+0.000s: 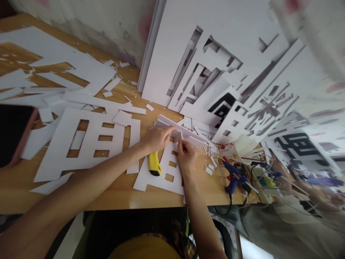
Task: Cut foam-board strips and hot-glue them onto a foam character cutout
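Observation:
My left hand (159,138) is closed, its fingertips pressed on a long white foam board strip (195,136) that stands partly on edge. Close to it, my right hand (187,154) pinches a small white foam board piece (178,136) against that strip. The fingertips partly hide where the pieces meet. Below both hands lies a white board with cut-out windows (159,181). On that board, just under my left wrist, rests a yellow utility knife (154,163); its upper end is covered by the wrist.
More cut white boards (56,144) and scraps cover the left side, beside a phone (16,133). Large cut-out panels (167,54) lean on the wall. At right are a paper cup (231,151), a blue glue gun (234,176) with cables, and another person's arm (283,172).

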Demonstrator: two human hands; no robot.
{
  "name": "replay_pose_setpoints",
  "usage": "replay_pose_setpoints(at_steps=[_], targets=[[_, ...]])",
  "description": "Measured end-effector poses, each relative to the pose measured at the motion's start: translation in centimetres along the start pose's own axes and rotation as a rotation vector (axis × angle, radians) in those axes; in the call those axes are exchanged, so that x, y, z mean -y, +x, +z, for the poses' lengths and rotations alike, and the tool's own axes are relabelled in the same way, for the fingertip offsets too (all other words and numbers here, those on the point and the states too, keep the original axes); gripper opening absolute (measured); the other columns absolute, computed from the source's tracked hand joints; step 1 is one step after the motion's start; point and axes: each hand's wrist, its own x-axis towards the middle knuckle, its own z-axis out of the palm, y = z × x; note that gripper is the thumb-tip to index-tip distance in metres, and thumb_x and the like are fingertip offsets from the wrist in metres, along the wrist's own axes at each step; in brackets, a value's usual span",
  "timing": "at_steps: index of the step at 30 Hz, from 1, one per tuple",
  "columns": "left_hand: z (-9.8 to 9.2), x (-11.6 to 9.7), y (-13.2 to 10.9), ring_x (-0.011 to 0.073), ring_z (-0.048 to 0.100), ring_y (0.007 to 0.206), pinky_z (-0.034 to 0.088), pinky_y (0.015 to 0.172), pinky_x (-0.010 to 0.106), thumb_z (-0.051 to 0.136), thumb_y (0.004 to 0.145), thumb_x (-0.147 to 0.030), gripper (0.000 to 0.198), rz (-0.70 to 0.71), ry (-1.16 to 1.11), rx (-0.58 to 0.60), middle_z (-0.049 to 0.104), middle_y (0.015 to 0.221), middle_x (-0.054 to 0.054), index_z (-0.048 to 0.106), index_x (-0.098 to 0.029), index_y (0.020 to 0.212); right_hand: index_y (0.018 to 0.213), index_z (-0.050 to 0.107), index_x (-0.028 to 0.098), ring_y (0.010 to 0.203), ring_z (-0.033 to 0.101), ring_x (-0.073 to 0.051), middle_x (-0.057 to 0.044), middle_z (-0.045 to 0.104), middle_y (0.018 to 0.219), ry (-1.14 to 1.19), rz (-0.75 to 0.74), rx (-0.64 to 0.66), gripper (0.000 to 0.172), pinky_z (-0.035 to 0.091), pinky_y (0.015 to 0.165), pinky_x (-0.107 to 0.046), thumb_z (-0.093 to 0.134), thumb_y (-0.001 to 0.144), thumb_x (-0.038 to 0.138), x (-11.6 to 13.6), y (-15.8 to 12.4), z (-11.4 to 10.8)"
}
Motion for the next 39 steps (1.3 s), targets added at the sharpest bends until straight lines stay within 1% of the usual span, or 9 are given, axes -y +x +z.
replay_pose_setpoints(at_steps=[10,17,25,34,39], targets=[[0.15,0.07,-0.01,0.0137,0.060,0.062,0.039,0.057,0.024,0.038,0.093,-0.016,0.038,0.010,0.033,-0.012,0.069,0.071,0.001,0.061,-0.018,0.123,0.079,0.069,0.020,0.066,0.061,-0.017,-0.004,0.069,0.073,-0.013,0.002,-0.003,0.036,0.046,0.063,-0.029,0.047,0.094,0.045,-0.17,-0.03,0.00],[0.24,0.19,0.02,0.0142,0.061,0.063,0.039,0.058,0.025,0.038,0.093,-0.017,0.038,0.007,0.038,-0.002,0.071,0.075,0.003,0.061,-0.018,0.122,0.080,0.069,0.020,0.066,0.062,-0.017,-0.004,0.069,0.073,-0.007,-0.009,-0.003,0.036,0.046,0.064,-0.029,0.047,0.094,0.045,-0.36,0.00,0.11],[0.01,-0.07,0.03,0.0146,0.060,0.062,0.039,0.057,0.026,0.038,0.093,-0.017,0.038,-0.010,0.054,0.022,0.070,0.074,0.002,0.061,-0.017,0.123,0.078,0.069,0.021,0.064,0.061,-0.017,-0.003,0.068,0.071,0.000,-0.031,0.011,0.034,0.044,0.063,-0.029,0.048,0.094,0.043,-0.09,0.15,0.01],[0.48,0.30,0.01,0.0139,0.059,0.059,0.039,0.056,0.024,0.040,0.092,-0.016,0.037,0.017,0.033,-0.038,0.068,0.069,0.001,0.062,-0.018,0.121,0.077,0.068,0.019,0.061,0.056,-0.014,-0.001,0.064,0.067,0.019,-0.038,0.005,0.036,0.041,0.062,-0.027,0.049,0.095,0.043,-0.19,-0.04,0.03],[0.47,0.27,-0.02,0.0146,0.061,0.060,0.041,0.057,0.024,0.039,0.093,-0.017,0.036,0.021,0.004,-0.042,0.071,0.073,0.003,0.063,-0.018,0.120,0.074,0.067,0.019,0.060,0.055,-0.014,-0.001,0.063,0.066,0.013,-0.030,-0.004,0.037,0.041,0.061,-0.028,0.049,0.096,0.044,-0.14,-0.03,0.08]])
